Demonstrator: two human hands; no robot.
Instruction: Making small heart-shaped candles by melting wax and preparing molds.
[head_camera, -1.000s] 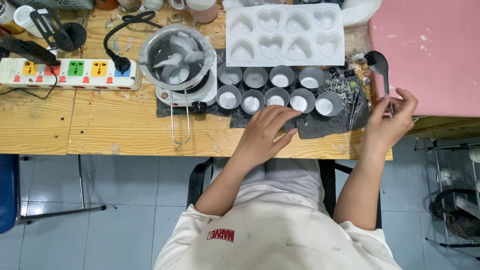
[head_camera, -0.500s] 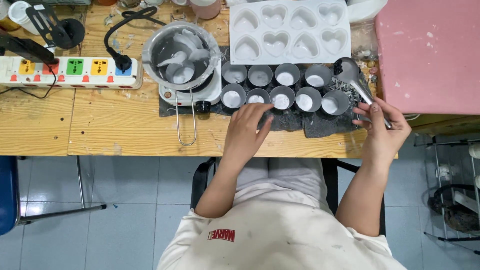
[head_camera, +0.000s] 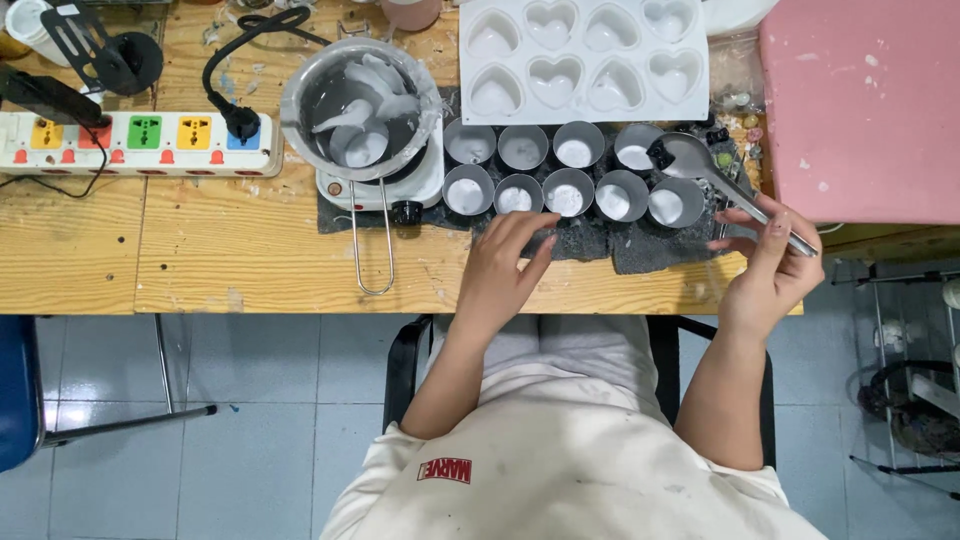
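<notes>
Nine small metal cups (head_camera: 567, 172) are set in two rows on a dark mat (head_camera: 640, 245) near the desk's front edge. One spoon (head_camera: 715, 172) is gripped by the closed right hand (head_camera: 768, 265). The mat is touched by the loosely spread left hand (head_camera: 505, 265).

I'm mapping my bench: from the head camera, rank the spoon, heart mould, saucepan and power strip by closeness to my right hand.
From the right hand:
1. Spoon, held in it.
2. Heart mould, up and left.
3. Saucepan, centre-left on the hotplate.
4. Power strip, far left.
</notes>
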